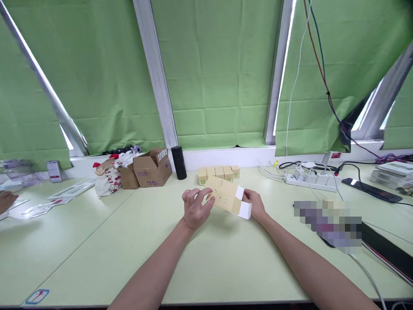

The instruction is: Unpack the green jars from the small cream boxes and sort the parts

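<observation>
Above the middle of the pale table (206, 267), I hold a light-brown folding carton (224, 196), tilted, with white-lined flaps standing out from its right end. My left hand (197, 209) is at the carton's left end, thumb and fingertips closed on its edge. At the flap end, my right hand (254, 204) grips it from behind; part of those fingers is hidden by the white flaps. Just beyond the carton stands a group of small tan boxes (219, 172) with green marks, partly covered by it.
Behind on the left are an open cardboard box (153, 168), a black cylinder (178, 162) and a patterned bag (108, 177). A white power strip (312, 181) with cables and a black phone (371, 190) lie at right. Another person's hand (7, 200) shows at far left.
</observation>
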A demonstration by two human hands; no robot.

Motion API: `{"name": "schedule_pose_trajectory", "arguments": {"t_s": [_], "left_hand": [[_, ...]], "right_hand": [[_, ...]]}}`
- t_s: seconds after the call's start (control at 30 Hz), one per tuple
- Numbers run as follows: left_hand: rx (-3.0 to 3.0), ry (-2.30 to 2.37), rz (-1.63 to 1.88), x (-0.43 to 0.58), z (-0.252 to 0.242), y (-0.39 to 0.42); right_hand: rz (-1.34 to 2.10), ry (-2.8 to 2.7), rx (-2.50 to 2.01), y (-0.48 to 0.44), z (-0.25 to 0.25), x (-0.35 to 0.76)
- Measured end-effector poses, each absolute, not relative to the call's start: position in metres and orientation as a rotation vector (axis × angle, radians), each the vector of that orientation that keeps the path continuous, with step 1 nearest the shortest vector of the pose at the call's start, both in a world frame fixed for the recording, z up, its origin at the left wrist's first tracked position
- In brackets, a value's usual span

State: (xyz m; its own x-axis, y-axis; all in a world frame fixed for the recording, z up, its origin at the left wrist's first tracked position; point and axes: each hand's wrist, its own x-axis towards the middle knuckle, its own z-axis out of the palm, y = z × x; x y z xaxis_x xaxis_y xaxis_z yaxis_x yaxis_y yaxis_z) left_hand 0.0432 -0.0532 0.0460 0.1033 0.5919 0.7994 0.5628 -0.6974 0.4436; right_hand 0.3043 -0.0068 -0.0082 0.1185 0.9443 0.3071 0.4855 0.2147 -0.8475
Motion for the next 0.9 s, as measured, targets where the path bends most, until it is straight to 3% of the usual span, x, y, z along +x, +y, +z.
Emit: {"name": "schedule_pose_trajectory", "arguments": {"t_s": [0.3, 0.47, 0.9], "left_hand": [[1.956, 1.587, 1.913, 0.032, 0.055, -0.029], [1.567, 2.048, 1.473, -0.01, 0.052, 0.001], [1.477, 2.423, 1.026, -0.062, 0.032, 0.019]], "right_hand": [[0.602, -1.553, -1.432, -0.002, -0.01, 0.306], [0.629, -1.552, -1.435, -0.002, -0.01, 0.306], [0.638, -1.557, -1.442, -0.003, -0.011, 0.306]]}}
